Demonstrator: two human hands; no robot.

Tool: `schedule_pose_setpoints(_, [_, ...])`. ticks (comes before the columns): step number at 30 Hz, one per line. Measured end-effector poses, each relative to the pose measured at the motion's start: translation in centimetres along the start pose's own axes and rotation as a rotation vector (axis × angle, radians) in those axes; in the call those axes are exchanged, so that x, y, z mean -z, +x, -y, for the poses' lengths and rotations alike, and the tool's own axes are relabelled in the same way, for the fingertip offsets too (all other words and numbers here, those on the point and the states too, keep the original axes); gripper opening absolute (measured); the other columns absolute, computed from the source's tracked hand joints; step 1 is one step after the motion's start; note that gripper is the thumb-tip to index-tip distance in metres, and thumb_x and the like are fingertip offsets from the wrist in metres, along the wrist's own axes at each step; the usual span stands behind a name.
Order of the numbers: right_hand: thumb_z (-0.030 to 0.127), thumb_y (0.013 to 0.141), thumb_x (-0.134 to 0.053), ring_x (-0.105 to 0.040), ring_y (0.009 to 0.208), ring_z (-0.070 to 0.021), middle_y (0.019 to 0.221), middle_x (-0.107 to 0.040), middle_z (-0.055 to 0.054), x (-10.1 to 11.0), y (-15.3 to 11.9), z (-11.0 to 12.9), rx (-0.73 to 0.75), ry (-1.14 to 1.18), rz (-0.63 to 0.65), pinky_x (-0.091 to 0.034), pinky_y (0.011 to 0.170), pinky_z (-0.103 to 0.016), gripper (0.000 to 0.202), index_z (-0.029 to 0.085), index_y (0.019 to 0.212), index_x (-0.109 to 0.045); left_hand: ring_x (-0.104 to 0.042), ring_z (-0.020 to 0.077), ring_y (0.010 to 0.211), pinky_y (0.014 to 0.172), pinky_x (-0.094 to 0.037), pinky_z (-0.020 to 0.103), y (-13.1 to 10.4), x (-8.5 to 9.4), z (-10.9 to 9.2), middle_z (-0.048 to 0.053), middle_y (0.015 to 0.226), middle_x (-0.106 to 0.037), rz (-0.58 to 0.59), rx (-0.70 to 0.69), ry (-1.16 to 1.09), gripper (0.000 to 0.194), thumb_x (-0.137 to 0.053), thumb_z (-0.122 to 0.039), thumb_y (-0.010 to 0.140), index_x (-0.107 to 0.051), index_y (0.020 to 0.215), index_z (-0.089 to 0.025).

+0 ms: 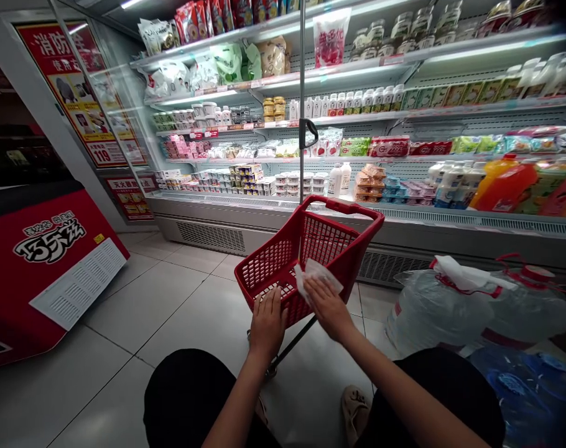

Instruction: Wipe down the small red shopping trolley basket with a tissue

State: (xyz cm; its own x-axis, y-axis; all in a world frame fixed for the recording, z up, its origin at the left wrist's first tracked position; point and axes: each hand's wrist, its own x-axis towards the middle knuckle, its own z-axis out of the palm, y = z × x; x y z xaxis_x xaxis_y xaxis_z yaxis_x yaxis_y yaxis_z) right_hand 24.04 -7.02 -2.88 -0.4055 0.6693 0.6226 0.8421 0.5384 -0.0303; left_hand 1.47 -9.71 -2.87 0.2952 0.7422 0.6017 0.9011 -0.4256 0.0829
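A small red plastic shopping cart (334,286) with latticed walls stands before me, its handle turned toward the fridge. My left hand (267,320) rests over the near rim of its basket, fingers bent across the edge and thumb hidden. Under the fingers of my right hand (327,305) is a thin white wipe (323,270), pressed against the basket's side wall near the rim. Part of the wipe sticks out past the fingertips, and the palm side is hidden from me.
A lit refrigerated display (273,124) full of dairy and drinks spans the back, with a door handle (308,134). Large water jugs (444,305) in plastic wrap stand close on the right, beside blue bottles (520,386). At left is a red freezer (54,261) on the tiled floor (171,311).
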Motion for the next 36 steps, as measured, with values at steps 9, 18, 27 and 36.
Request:
schedule_pose_setpoints(9, [0.023, 0.109, -0.035, -0.041, 0.15, -0.0163, 0.159, -0.05, 0.0, 0.9, 0.2, 0.5, 0.223, 0.076, 0.095, -0.019, 0.132, -0.049, 0.05, 0.028, 0.159, -0.042, -0.054, 0.0303, 0.139, 0.118, -0.044, 0.053, -0.4, 0.3, 0.4, 0.018, 0.158, -0.049, 0.017, -0.001, -0.154, 0.088, -0.052, -0.01, 0.092, -0.004, 0.166, -0.015])
schedule_pose_setpoints(18, [0.024, 0.108, -0.035, -0.048, 0.146, -0.0211, 0.153, -0.057, -0.008, 0.2, 1.0, -0.1, -0.079, 0.034, 0.003, -0.03, 0.129, -0.047, 0.048, 0.019, 0.152, -0.052, -0.05, 0.0321, 0.144, 0.119, -0.042, 0.054, 0.0, -0.4, -0.9, 0.018, 0.16, -0.045, -0.04, 0.007, -0.161, 0.095, -0.052, -0.005, 0.086, -0.003, 0.167, -0.017])
schedule_pose_setpoints(27, [0.014, 0.105, -0.037, -0.039, 0.152, -0.0177, 0.161, -0.047, -0.001, 0.9, -0.3, 2.2, 0.24, 0.118, 0.084, -0.028, 0.13, -0.048, 0.061, 0.028, 0.164, -0.031, -0.049, 0.0319, 0.145, 0.119, -0.043, 0.053, -0.8, -0.3, -0.1, 0.019, 0.165, -0.038, -0.005, 0.013, -0.115, 0.095, -0.053, -0.003, 0.087, -0.004, 0.167, -0.018])
schedule_pose_setpoints(36, [0.023, 0.108, -0.029, -0.037, 0.153, -0.0223, 0.162, -0.046, -0.007, 0.6, 0.5, -3.7, -0.094, 0.036, 0.02, -0.027, 0.129, -0.05, 0.057, 0.023, 0.165, -0.029, -0.045, 0.0312, 0.148, 0.12, -0.042, 0.053, -0.4, 0.0, -0.9, 0.018, 0.172, -0.025, -0.037, 0.04, -0.122, 0.097, -0.051, 0.0, 0.084, -0.006, 0.167, -0.02])
